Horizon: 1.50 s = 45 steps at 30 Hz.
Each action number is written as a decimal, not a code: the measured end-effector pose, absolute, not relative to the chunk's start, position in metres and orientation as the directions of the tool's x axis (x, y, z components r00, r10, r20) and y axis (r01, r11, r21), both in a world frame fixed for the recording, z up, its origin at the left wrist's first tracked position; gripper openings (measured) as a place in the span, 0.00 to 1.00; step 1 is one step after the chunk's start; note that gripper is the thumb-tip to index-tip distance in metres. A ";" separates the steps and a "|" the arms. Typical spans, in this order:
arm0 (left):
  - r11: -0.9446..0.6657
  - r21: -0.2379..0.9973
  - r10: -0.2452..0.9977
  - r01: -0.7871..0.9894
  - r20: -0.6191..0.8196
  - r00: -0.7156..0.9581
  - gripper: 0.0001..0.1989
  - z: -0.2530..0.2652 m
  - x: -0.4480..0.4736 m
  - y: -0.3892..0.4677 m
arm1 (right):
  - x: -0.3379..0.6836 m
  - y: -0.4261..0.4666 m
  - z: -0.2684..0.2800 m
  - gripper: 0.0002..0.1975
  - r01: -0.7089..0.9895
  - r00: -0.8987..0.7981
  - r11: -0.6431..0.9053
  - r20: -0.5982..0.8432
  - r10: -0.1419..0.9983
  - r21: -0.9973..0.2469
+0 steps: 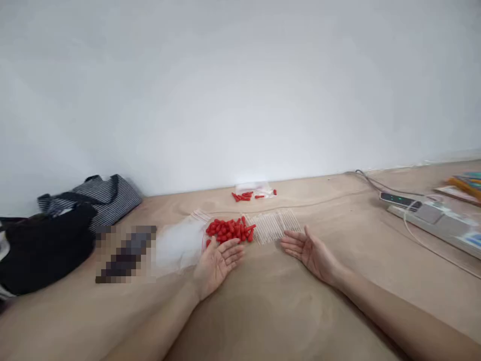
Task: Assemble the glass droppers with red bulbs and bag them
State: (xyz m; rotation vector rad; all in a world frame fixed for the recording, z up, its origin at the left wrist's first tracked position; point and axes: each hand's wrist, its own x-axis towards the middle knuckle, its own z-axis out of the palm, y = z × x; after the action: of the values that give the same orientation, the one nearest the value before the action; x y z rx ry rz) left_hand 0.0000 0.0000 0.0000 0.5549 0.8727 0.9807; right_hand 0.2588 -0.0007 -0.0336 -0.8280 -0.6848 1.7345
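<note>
My left hand [219, 264] lies palm up on the table, fingers stretched out, with nothing in it. Just beyond its fingers is a heap of small red plastic pieces [227, 229], shaped like caps with a narrow stem. My right hand [308, 252] is also turned up and empty, its fingers extended near a row of thin pale sticks [276, 225]. The sticks lie side by side, to the right of the red heap. Left of the heap, a clear zip bag [180, 245] lies flat, partly behind my left hand.
Near the wall, several red pieces [243, 196] lie beside a small clear bag [259, 189]. A blurred-out dark object [128, 254], a striped bag [108, 200] and black cloth [48, 245] are at left. A power strip [436, 228] with cables stands at right, near colourful packets [466, 185].
</note>
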 end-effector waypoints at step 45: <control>-0.512 0.183 0.722 0.839 0.621 0.304 0.06 -0.003 0.016 0.030 | 0.266 0.061 -0.008 0.08 0.876 0.150 -0.001 0.270 0.951 -0.483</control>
State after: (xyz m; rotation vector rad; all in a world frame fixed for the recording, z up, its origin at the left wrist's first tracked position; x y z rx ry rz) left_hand 0.0162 0.0297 -0.0029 2.6738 1.6196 1.1117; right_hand 0.2660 0.0607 -0.0082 -1.8873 -1.7376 0.1802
